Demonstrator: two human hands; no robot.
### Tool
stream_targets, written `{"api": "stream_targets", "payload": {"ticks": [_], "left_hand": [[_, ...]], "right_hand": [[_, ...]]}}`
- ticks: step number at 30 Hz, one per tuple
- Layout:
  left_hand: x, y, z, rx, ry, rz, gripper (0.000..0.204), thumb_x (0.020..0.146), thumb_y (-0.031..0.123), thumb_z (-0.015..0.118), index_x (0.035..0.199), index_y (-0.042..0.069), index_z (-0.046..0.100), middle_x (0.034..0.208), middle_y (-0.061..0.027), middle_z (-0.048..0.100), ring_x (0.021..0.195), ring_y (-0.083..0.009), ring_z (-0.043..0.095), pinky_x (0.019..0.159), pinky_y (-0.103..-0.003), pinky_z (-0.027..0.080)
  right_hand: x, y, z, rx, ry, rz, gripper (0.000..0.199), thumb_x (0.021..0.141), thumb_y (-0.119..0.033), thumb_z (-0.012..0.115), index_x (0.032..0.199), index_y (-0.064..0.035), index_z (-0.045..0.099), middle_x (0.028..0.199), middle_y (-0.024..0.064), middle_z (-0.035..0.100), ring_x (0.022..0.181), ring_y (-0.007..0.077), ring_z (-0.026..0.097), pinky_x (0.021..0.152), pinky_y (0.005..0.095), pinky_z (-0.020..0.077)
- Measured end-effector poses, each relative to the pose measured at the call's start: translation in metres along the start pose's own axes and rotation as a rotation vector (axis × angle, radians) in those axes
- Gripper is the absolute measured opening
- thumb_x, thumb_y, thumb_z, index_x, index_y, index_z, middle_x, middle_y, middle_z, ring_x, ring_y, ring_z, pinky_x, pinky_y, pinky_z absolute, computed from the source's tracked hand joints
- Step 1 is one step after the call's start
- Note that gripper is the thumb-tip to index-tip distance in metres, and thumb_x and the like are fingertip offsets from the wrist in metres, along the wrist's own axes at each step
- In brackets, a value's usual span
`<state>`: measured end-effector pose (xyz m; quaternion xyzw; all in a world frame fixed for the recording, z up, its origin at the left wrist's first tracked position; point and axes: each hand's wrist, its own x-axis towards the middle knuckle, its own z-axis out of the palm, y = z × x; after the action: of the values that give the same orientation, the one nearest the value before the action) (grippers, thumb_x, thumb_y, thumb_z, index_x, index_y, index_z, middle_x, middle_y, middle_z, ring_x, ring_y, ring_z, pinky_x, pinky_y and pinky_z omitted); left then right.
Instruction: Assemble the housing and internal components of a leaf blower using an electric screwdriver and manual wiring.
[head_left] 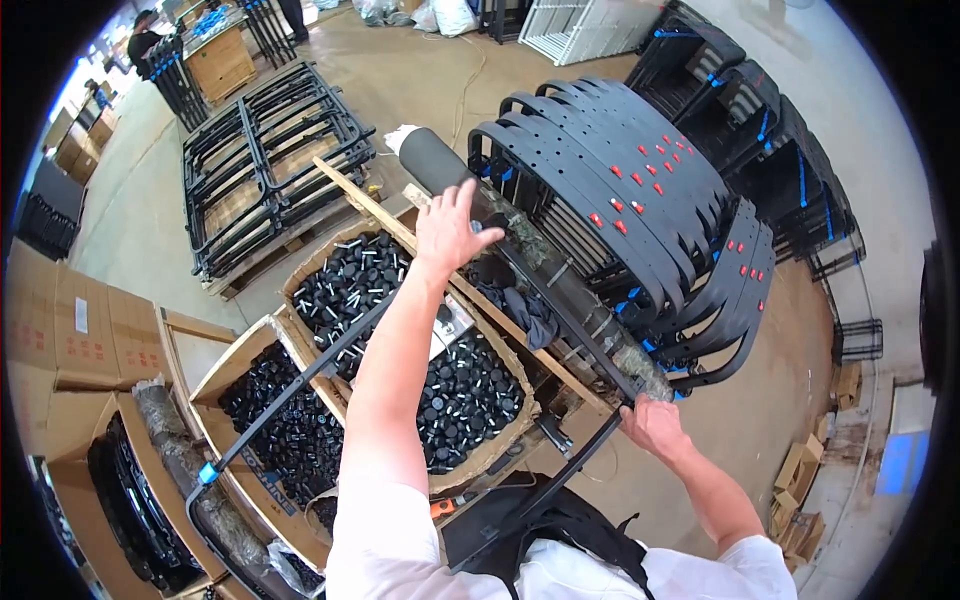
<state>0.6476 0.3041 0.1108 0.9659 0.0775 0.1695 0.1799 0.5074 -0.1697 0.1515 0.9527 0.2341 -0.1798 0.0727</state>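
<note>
My left hand (452,232) is raised over the far end of the boxes, its fingers spread and holding nothing. It is close to the upper end of a long black metal bar (560,298). My right hand (655,426) is closed around the near end of that bar, where another black bar (572,466) runs back toward my body. A third thin black bar (300,385), with blue tape near its lower end, passes under my left forearm. Below that arm, cardboard boxes hold black round-headed knobs with metal studs (468,396) and small black parts (285,420).
Curved black panels with red caps (610,160) stand stacked at the right. Black tube frames (275,165) lie on a pallet at the far left. A dark padded roll (430,160) and dark cloth (520,312) lie beside the boxes. An orange-handled tool (446,507) sits near my body.
</note>
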Motion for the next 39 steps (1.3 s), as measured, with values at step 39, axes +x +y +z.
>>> {"api": "stream_targets", "payload": {"ticks": [39], "left_hand": [[-0.163,-0.249,-0.040,0.278,-0.376,-0.537,0.032,0.097,0.027,0.068,0.122,0.007,0.062,0.109,-0.0213,0.076,0.105,-0.0416,0.073,0.093,-0.051,0.058]], "right_hand": [[0.001,0.002,0.017,-0.085,0.114,0.000,0.040,0.102,-0.036,0.058,0.091,0.0013,0.064,0.079,0.0248,0.073,0.074,0.0420,0.073,0.071,0.0513,0.0576]]}}
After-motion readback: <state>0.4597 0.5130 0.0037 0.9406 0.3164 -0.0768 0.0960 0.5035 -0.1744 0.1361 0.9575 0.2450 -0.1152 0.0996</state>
